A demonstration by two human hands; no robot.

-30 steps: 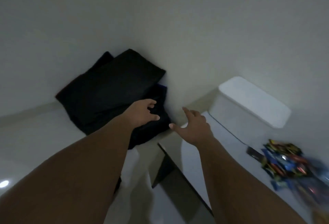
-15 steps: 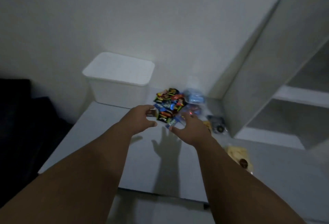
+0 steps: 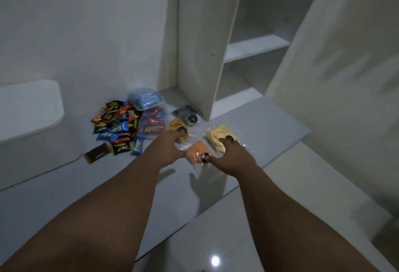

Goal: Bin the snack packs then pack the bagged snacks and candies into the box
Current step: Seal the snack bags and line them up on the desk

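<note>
Left hand (image 3: pixel 170 149) at frame centre, fingers curled at the near edge of tan snack bag (image 3: pixel 176 127), can't tell if it's actually gripped; right hand (image 3: pixel 234 157) just right of it, fingers spread, forefinger on pale yellow snack bag (image 3: pixel 216 134), thumb at orange snack bag (image 3: pixel 194 153). Loose candy pile (image 3: pixel 115 124), blue bag (image 3: pixel 145 99) and red candy bag (image 3: pixel 152 121) left of centre on grey table (image 3: pixel 64 185). Lidded white box (image 3: pixel 28 107) at left edge, well apart from both hands.

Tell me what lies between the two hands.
The orange snack bag lies between the left hand and right hand, seen in the head view.
</note>
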